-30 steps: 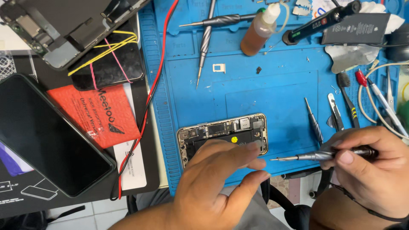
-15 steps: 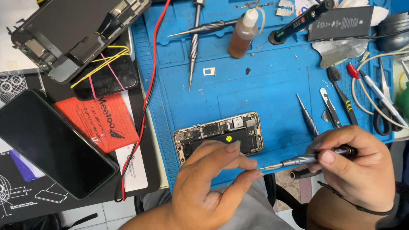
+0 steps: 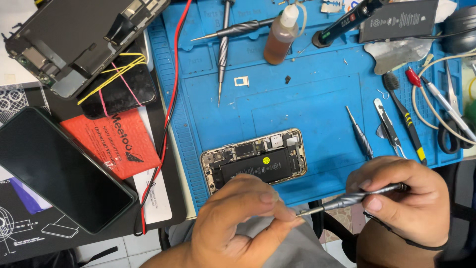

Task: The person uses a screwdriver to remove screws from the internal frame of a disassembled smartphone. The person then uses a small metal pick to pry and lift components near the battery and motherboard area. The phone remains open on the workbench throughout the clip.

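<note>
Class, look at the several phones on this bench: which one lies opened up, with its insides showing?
The gold-rimmed phone on the blue mat, just above the left hand. Its battery and circuit boards show; the other phones, off the mat at left, show dark screens or backs.

Matt blue mat [image 3: 307, 94], probably silicone.

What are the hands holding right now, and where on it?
The right hand grips a screwdriver by its handle. The left hand pinches at its tip; whether it holds a screw there is too small to tell.
</note>
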